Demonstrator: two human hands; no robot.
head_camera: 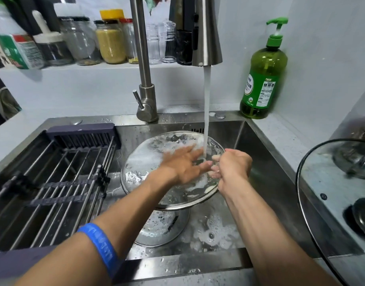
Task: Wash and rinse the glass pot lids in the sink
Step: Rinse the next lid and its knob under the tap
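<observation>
Wristband (101,246), blue, is worn on the left forearm nearest the camera. Beyond it, a smaller glass lid (161,226) is seen flat on the sink (266,176) floor, part-covered by the lid above; suds are spread beside it around the drain.

Higher up, a large glass lid (140,159) with a metal rim is held tilted over the basin. Its right rim is pinched by the right hand (233,168), whose fingers (215,171) are clamped on the edge. The left hand (183,166) is laid flat on the glass, its fingers (198,153) spread apart and blurred. Foam and droplets are smeared over most of the glass, so it reads cloudy white.

A water stream (206,112) is dropped from the faucet (206,32) onto the lid just between the two hands. A drying rack (59,174) is laid over the sink's left half. A third lid (301,172) is seen on the worktop (280,137) at right. A green soap bottle (262,79) is stood in the far corner, with jars (110,42) lined on a shelf behind.
</observation>
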